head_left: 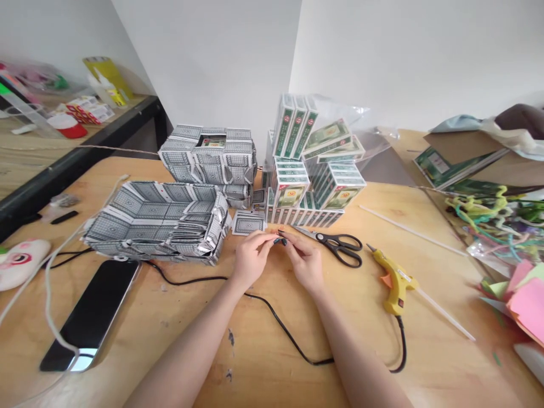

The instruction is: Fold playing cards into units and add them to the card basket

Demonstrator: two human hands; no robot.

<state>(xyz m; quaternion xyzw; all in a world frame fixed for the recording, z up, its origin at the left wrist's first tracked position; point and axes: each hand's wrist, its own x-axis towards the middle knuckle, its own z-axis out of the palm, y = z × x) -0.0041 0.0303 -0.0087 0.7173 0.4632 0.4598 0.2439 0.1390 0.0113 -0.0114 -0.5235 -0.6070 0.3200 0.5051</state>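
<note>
My left hand (250, 259) and my right hand (305, 260) meet above the middle of the wooden table, fingertips pinched together. Small dark blue shapes show at the fingertips; whether they are nails or a held piece I cannot make out. Just beyond my left hand lies a small stack of playing cards (249, 223), backs up. To the left stands an open tray folded from playing cards (140, 218), with loose cards inside its right end. Black-handled scissors (340, 245) lie right of my right hand, blades pointing toward it.
Boxed card decks (293, 181) are piled at the back, beside a folded-card structure (208, 156). A yellow glue gun (395, 280) lies at right, its black cord (280, 326) crossing before me. A phone (91, 314) lies left, a glue stick (412, 229) right.
</note>
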